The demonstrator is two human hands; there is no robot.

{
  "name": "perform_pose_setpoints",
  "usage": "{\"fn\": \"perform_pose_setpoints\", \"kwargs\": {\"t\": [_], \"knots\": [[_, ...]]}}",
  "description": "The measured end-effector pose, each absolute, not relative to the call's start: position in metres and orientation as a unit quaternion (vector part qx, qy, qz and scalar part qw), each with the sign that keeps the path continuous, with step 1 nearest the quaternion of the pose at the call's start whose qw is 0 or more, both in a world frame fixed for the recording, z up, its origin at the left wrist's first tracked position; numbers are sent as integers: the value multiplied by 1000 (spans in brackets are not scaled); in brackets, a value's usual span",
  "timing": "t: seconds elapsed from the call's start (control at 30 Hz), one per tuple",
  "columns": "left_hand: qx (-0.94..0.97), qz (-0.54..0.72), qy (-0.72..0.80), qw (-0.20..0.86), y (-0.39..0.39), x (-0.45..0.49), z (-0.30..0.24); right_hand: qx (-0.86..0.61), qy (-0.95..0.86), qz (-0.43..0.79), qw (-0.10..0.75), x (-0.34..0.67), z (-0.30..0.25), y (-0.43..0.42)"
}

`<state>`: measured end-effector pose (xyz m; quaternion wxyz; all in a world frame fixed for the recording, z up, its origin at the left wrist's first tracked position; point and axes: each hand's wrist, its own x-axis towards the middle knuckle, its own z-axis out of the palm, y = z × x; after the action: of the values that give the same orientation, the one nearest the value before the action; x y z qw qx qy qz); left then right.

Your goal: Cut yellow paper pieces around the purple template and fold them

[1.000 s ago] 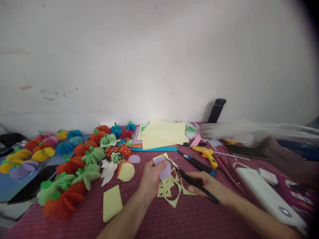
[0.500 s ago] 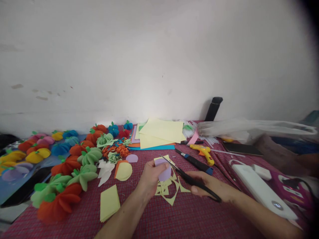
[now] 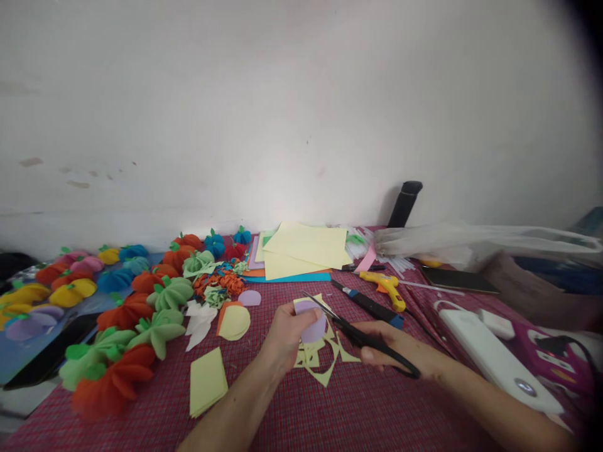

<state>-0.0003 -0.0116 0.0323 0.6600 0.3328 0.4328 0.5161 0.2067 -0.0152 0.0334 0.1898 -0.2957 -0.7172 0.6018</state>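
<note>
My left hand (image 3: 286, 331) pinches a lilac paper disc with pale yellow paper behind it (image 3: 313, 320), held just above the red checked cloth (image 3: 330, 414). My right hand (image 3: 400, 351) grips black scissors (image 3: 362, 336); their blades point up-left and meet the top edge of the held paper. Yellow offcuts (image 3: 325, 364) lie on the cloth under both hands.
Folded yellow paper (image 3: 206, 381) and cut discs (image 3: 235, 321) lie at left, beside rows of paper pumpkins (image 3: 141, 314). Behind are stacked coloured sheets (image 3: 301, 251), a craft knife (image 3: 367, 304), a yellow glue gun (image 3: 389, 289), a phone (image 3: 459, 281), a white power bank (image 3: 499, 364) and a plastic bag (image 3: 471, 242).
The scissors and the held paper stay together with only slight shifts. The view has drifted a little; the objects on the cloth have not moved.
</note>
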Motion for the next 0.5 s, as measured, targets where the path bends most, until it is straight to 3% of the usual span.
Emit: {"fn": "perform_pose_setpoints", "kwargs": {"t": [0.5], "knots": [[353, 500, 438, 659, -11, -1, 29, -317, -744, 565, 163, 213, 44, -13]]}}
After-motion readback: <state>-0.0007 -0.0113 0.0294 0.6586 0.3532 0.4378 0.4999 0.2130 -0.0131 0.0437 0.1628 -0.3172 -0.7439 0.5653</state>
